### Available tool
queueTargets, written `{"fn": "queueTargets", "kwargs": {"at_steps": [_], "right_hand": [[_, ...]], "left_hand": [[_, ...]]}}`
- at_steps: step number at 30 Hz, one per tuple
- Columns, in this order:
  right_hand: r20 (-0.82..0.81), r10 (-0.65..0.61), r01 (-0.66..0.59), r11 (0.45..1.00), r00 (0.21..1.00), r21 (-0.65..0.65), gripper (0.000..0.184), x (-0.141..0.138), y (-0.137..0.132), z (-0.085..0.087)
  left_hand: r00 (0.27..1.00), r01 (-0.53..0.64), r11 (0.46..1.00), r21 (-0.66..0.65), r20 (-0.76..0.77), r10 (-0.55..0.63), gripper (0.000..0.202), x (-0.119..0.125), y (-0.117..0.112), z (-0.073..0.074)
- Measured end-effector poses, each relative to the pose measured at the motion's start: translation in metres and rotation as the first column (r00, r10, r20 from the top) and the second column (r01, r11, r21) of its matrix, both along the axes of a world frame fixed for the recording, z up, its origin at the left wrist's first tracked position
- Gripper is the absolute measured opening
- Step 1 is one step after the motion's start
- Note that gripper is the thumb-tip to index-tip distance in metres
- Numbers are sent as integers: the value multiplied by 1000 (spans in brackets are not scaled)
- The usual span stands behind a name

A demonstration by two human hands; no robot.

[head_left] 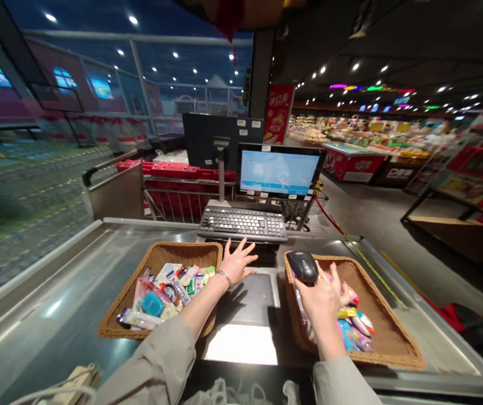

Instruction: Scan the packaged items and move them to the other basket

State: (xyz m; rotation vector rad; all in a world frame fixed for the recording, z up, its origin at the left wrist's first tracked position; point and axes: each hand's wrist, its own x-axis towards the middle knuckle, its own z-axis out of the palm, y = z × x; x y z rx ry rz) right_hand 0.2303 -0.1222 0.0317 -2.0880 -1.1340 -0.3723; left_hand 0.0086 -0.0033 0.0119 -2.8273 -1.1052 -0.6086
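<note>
My left hand [237, 263] hovers with its fingers spread, holding nothing, just past the right rim of the left wicker basket [157, 247] and in front of the keyboard [243, 223]. That basket holds many small packaged items, among them a teal-blue item [152, 304]. In my right hand [323, 298] is a black handheld barcode scanner [303, 266]; its head shows and my hand hides its grip. Both are above the left part of the right wicker basket [387, 315], where colourful toy-like packages [357, 332] lie, partly hidden by my hand and wrist.
A lit screen [281, 173] and a second monitor [207, 135], seen from behind, stand beyond the keyboard. Between the baskets is a grey flat panel [258, 295] in the metal counter [68, 287]. A white cable [55, 392] lies at the lower left. Trolleys stand behind.
</note>
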Motion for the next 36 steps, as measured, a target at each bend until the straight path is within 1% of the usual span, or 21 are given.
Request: {"fn": "queueTargets", "kwargs": {"at_steps": [2,5,10,13,18,22,24,26,31,36], "right_hand": [[-31,41,-40,999,999,11,51,-10,4,-1],[-55,112,-113,993,992,-15,51,-23,10,-6],[-28,173,-173,985,985,-16,48,-41,19,-19],[-10,232,-232,972,973,-39,46,-51,22,-26],[-9,282,-282,957,959,-74,42,-69,21,-25],[-41,329,-331,940,944,-86,50,-80,19,-22],[-63,337,-342,935,939,-92,51,-84,20,-23],[-68,336,-341,935,940,-97,48,-87,21,-25],[-6,321,-320,942,947,-98,43,-93,23,-30],[16,355,-351,929,935,-114,41,-96,24,-35]], "left_hand": [[999,-40,999,-12,12,40,42,-17,-3,-2],[994,-108,993,-42,19,109,42,-40,-9,-4],[973,-231,965,-126,-21,230,44,-77,-18,-6],[953,-304,942,-143,-68,297,42,-100,-23,-8],[914,-403,905,-135,-116,389,40,-140,-29,-15],[888,-456,874,-168,-148,435,41,-169,-30,-23],[876,-480,860,-174,-157,457,42,-179,-29,-28],[863,-501,848,-173,-167,477,42,-186,-27,-34],[828,-555,810,-190,-216,517,46,-199,-22,-48],[811,-573,797,-189,-269,519,48,-210,-14,-60]]}}
